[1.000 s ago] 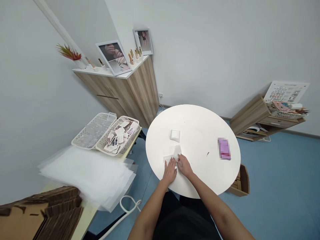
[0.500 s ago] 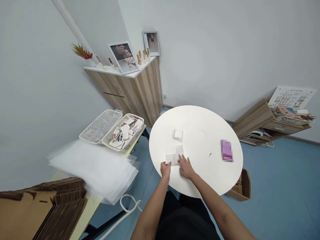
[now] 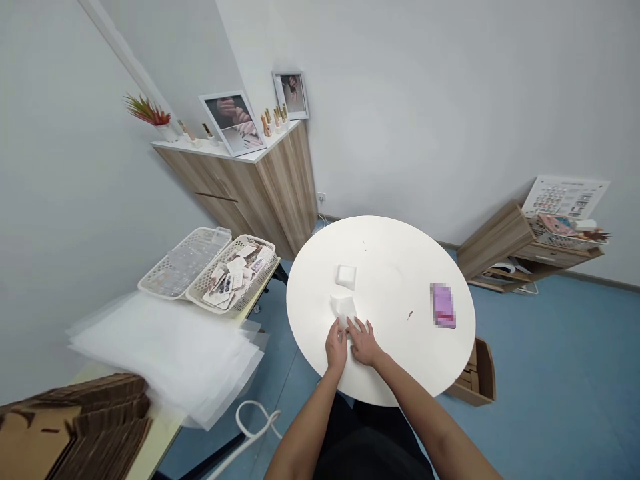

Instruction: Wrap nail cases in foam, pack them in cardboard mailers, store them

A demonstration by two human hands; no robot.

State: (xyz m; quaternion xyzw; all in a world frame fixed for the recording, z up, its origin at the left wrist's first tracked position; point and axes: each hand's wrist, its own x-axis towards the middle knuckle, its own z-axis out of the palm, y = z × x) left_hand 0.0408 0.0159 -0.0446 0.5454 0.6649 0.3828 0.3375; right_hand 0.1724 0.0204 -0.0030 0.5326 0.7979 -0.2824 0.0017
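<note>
At lower centre of a round white table (image 3: 310, 313), the left hand (image 3: 336, 348) and right hand (image 3: 364, 343) sit close together, fingertips touching the near edge of a folded white sheet (image 3: 343, 309) (pinched or merely touching, I cannot tell). A white square pad (image 3: 346, 277) lies just beyond.

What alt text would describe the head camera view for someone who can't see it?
A person's left hand and right hand touch a folded white sheet on a round white table, near a small white square pad and a blurred pink item. To the left are a plastic basket of printed cards and a stack of clear sheets.
</note>
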